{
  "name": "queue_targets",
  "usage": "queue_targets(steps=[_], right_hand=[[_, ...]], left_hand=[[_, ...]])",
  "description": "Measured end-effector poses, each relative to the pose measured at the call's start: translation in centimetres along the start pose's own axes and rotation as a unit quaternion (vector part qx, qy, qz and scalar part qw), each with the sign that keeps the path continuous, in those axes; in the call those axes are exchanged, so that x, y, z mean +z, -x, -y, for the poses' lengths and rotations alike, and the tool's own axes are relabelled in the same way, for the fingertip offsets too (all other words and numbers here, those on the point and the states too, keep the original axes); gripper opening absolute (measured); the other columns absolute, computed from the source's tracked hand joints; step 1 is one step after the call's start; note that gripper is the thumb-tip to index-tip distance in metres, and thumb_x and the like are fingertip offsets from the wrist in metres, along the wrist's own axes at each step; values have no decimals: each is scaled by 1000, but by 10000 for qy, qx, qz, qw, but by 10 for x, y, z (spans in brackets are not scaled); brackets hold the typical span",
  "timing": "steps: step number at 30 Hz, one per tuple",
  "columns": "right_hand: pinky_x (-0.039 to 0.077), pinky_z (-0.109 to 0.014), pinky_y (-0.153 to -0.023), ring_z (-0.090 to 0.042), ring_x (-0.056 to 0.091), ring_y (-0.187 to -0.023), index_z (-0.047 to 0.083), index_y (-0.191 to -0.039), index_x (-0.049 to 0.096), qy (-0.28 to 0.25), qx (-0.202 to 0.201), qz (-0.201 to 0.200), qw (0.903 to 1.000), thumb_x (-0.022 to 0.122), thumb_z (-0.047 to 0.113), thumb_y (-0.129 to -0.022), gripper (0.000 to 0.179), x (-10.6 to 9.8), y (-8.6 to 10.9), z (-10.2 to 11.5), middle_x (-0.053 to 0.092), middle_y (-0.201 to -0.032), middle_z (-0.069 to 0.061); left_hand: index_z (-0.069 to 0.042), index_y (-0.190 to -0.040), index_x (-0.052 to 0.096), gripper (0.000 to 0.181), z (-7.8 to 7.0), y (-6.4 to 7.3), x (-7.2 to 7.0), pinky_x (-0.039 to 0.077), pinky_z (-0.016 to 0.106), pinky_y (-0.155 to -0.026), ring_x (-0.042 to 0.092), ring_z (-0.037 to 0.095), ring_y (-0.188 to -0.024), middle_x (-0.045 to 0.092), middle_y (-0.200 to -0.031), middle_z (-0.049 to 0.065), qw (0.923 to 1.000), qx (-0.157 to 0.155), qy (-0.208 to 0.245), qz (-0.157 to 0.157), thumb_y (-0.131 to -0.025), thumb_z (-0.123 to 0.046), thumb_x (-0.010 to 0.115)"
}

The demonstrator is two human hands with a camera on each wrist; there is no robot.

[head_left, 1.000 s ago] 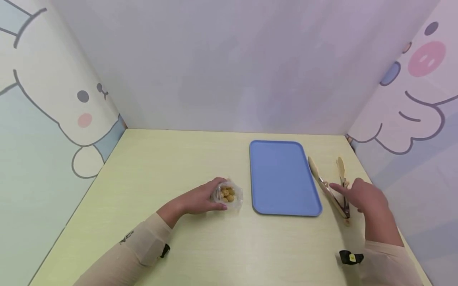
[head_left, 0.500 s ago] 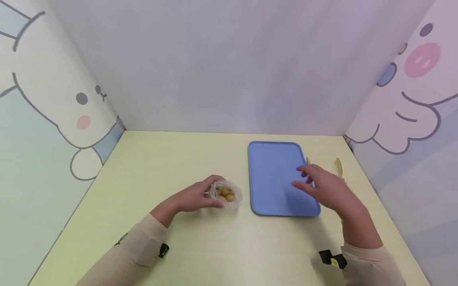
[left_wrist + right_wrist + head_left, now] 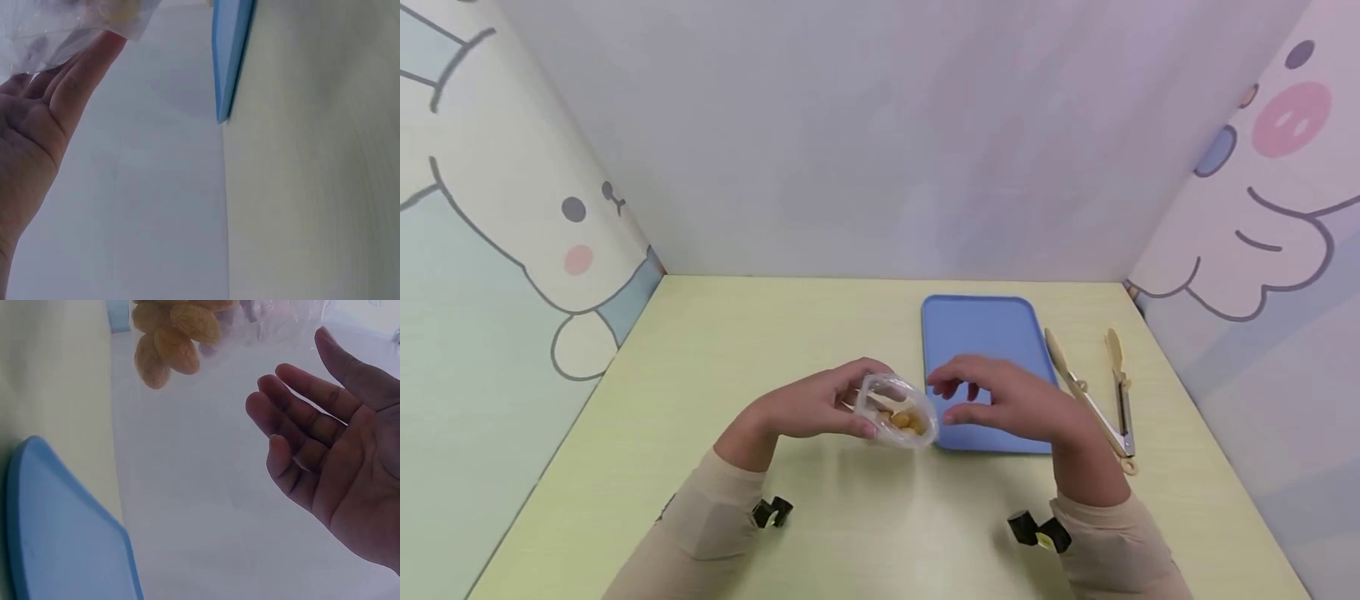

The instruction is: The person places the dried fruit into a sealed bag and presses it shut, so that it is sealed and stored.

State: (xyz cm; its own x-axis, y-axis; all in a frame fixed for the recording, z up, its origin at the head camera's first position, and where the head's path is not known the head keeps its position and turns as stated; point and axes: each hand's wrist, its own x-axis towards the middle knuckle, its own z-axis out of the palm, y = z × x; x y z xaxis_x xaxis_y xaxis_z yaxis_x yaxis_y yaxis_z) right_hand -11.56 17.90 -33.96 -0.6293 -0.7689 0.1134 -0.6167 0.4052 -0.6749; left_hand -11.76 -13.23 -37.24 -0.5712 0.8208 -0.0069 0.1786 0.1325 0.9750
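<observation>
A clear plastic bag (image 3: 881, 423) with its mouth open holds several golden-brown, wrinkled oval pieces of food (image 3: 178, 347). My left hand (image 3: 823, 404) grips it by the side, thumb in front and fingers behind. The bag is tilted to the right and appears raised off the table. Just right of its mouth, my right hand (image 3: 1003, 398) hovers with bent, spread fingers and nothing between them. In the right wrist view, that hand (image 3: 340, 440) is apart from the bag. The left wrist view shows my left fingers (image 3: 81, 78) under the bag's plastic.
A blue rectangular tray (image 3: 981, 321) lies right of the bag, partly under my right hand. Beyond it rest metal tongs (image 3: 1108, 427) with tan tips, spread in a V. The pale table (image 3: 760, 325) meets walls at the back and sides.
My right hand has moved left from the tongs, across the tray, to beside the bag. My left hand has tilted the bag to the right.
</observation>
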Motion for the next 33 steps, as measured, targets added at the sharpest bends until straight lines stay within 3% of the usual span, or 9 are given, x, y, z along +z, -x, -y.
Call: queue_targets(steps=[5,10,17,20,23,26,30,33], right_hand=[[51,-27,-67,-8,58,-91,28,-115,61,-316,-299,197,9989,67,34,-93,24,3,-3,7,62,-104,14],[50,-27,-66,-7,57,-83,26,-108,62,-479,-722,108,9962,64,22,-96,13,6,-2,13,62,-99,13],[49,-24,-71,-5,56,-90,23,-121,60,-392,-1370,7,9898,64,12,-95,28,7,-3,14,62,-107,10],[49,-22,-74,-5,55,-94,22,-119,63,-366,-1651,90,9856,62,8,-96,28,7,-3,12,62,-111,8],[48,-22,-74,-5,55,-91,22,-110,64,-380,-1668,-103,9852,61,5,-96,22,6,-2,12,61,-106,9],[47,-22,-72,-5,54,-86,20,-104,61,-288,-1534,-549,9862,60,6,-97,17,4,-1,14,60,-98,8],[48,-22,-73,-5,56,-85,17,-100,59,-163,-1177,-1041,9874,59,10,-98,7,3,1,18,60,-94,8],[50,-23,-75,-6,57,-85,16,-98,58,-117,-1068,-1239,9865,63,7,-95,11,3,2,19,60,-93,8]], left_hand=[[-13,-137,40,55,-4,-3,3,56,40,-81,64,24,-98,53,-125,26,9979,451,326,339,-92,-20,71],[-10,-138,38,58,-2,-4,4,55,36,-83,65,22,-100,52,-127,27,9956,666,488,453,-93,-30,69],[-6,-137,38,55,3,-5,6,54,36,-88,63,25,-107,52,-131,28,9934,856,597,467,-96,-33,64],[-6,-138,38,55,4,-5,6,53,34,-88,62,26,-108,53,-131,29,9937,864,511,496,-97,-34,62],[-7,-140,35,57,5,-6,6,51,33,-91,61,30,-115,52,-134,28,9933,922,463,515,-97,-35,61],[-7,-143,31,60,5,-7,7,50,35,-94,57,36,-122,51,-138,26,9919,1056,517,480,-98,-37,59],[-4,-146,26,66,6,-11,8,50,37,-96,54,35,-126,48,-141,26,9909,1227,510,214,-99,-40,55],[-3,-147,25,66,7,-13,9,49,39,-97,53,33,-126,48,-141,25,9903,1303,488,21,-100,-40,54]])
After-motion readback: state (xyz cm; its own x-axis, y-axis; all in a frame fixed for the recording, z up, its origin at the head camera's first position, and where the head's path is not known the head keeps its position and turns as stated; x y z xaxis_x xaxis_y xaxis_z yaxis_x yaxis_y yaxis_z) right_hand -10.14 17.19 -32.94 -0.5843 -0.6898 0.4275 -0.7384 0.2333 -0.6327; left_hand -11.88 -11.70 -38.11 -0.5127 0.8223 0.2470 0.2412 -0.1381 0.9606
